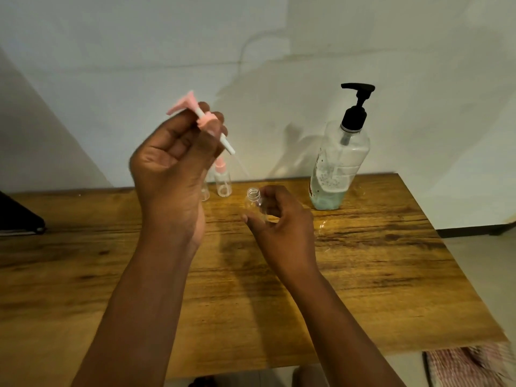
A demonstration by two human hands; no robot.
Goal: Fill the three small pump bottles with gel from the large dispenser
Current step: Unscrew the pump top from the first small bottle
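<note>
My left hand (173,160) is raised above the table and holds a pink pump head (201,118), its white stem and thin tube pointing down to the right. My right hand (279,219) grips a small clear bottle (253,199) with its threaded neck uncovered, just above the wooden table (363,275). Behind my hands stand two more small clear bottles: one with a pink pump cap (222,180), and one (205,191) mostly hidden by my left hand. The large clear dispenser (339,163) with a black pump stands at the back right, with gel in its lower part.
A dark flat object (16,216) lies at the table's left edge. The white wall rises close behind the table. A striped cloth (469,364) lies on the floor past the table's front right corner.
</note>
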